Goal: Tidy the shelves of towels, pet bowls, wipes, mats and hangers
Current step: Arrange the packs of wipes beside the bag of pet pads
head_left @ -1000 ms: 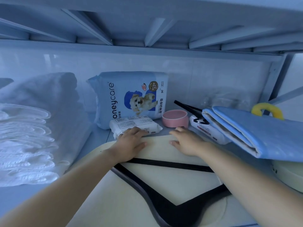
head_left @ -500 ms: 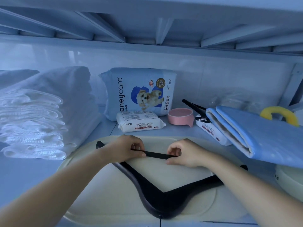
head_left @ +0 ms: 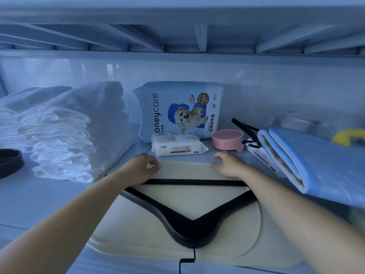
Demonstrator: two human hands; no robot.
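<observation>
A cream mat [head_left: 183, 171] lies flat on the shelf in front of me. A black hanger [head_left: 189, 230] rests on it, hook toward me. My left hand [head_left: 142, 167] and my right hand [head_left: 227, 165] sit at the mat's far edge with curled fingers that pinch that edge. A pack of wipes [head_left: 177, 144] lies just beyond the hands, with a pink pet bowl [head_left: 228, 139] to its right. White folded towels [head_left: 65, 135] are stacked at the left.
A pack of pet pads [head_left: 181, 109] stands at the back wall. A folded blue mat [head_left: 316, 161] lies at the right over another wipes pack [head_left: 262, 157], with a second black hanger [head_left: 245, 127] and a yellow hook [head_left: 345, 135] behind. A dark bowl [head_left: 9, 161] sits far left. The shelf above [head_left: 177, 36] hangs low.
Both hands let go of the hanger's bar and moved forward to the mat's far edge. The hanger now lies loose on the mat.
</observation>
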